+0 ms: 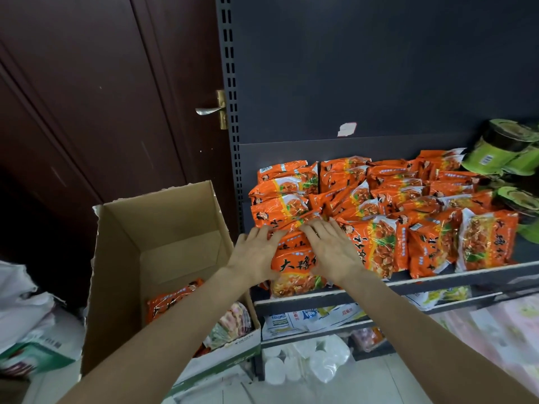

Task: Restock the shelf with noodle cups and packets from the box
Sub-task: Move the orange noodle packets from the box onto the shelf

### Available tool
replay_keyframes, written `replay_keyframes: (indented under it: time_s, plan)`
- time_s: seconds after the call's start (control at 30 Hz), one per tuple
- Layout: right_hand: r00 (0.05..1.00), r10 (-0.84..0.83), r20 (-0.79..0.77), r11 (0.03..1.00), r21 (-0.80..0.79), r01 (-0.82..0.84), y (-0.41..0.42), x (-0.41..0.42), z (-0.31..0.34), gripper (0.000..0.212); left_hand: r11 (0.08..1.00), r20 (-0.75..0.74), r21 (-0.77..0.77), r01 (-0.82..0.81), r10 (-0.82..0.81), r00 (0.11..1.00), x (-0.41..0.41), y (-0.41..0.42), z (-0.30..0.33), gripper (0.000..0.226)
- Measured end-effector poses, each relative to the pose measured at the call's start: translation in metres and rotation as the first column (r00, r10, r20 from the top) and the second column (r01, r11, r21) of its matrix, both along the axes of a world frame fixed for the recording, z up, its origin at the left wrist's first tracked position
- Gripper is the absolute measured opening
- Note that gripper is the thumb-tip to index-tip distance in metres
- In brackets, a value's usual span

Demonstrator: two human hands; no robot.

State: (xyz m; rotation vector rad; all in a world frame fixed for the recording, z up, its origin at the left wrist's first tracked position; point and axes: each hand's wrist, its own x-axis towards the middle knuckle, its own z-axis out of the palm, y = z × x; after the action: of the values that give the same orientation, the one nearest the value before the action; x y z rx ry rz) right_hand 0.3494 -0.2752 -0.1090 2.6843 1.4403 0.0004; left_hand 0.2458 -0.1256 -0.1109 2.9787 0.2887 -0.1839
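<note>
Head view, grip: an orange noodle packet (294,262) at the front left of the shelf is pressed between the left hand (253,255) and the right hand (332,252); both palms lie flat with fingers spread wide, so nothing is pinched or enclosed.
Packet position: the pressed packet stands at the shelf's front lip (306,298), its lower edge overhanging slightly, touching the packets behind it.
Shelf stock: a crowded pile of orange packets (379,205) fills the tier from left to centre; green noodle cups (501,150) are stacked at the far right, some tilted.
Box: the cardboard box (163,258) stands open just left of the shelf; at least one orange packet (172,298) is seen at its bottom, with other wrapped goods (233,319) partly hidden by the left forearm.
Step judged: the front packet is being seated; restocking is judged well advanced but unfinished.
Risk: the packet may slide off the lip once the palms are lifted, because the wrapper is slick and the row behind is loosely heaped.
Second risk: neighbouring packets may be toppled forward if pushed too hard.
</note>
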Motion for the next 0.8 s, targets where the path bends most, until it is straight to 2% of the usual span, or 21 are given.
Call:
replay_keyframes:
  time_s: [0.23, 0.37, 0.53, 0.63, 0.7, 0.8]
  plan:
    - [0.991, 0.017, 0.130, 0.998, 0.061, -0.025, 0.008, 0.010, -0.006, 0.079, 0.993, 0.126, 0.052, -0.107, 0.100, 0.987, 0.014, -0.005, -0.001, 0.074]
    - [0.985, -0.023, 0.172, 0.998, 0.066, 0.012, 0.018, 0.014, -0.007, 0.073, 0.981, 0.136, 0.091, -0.174, 0.161, 0.978, 0.023, -0.009, 0.001, 0.069]
    - [0.994, 0.007, 0.107, 0.996, 0.090, -0.017, 0.013, 0.018, -0.006, 0.081, 0.983, 0.119, -0.005, -0.186, 0.185, 0.976, 0.015, -0.009, -0.001, 0.084]
    - [0.999, 0.044, -0.007, 0.985, 0.165, -0.043, 0.009, 0.014, 0.001, 0.087, 0.979, 0.159, -0.044, -0.200, 0.204, 0.966, 0.001, -0.006, 0.005, 0.080]
    - [0.992, 0.083, -0.096, 0.970, 0.234, -0.058, 0.010, 0.006, 0.008, 0.079, 0.971, 0.208, -0.078, -0.226, 0.237, 0.949, -0.012, -0.003, 0.010, 0.069]
    - [0.968, 0.172, -0.182, 0.926, 0.365, -0.096, 0.021, -0.015, 0.020, 0.054, 0.943, 0.274, -0.132, -0.305, 0.330, 0.903, -0.041, 0.010, 0.018, 0.050]
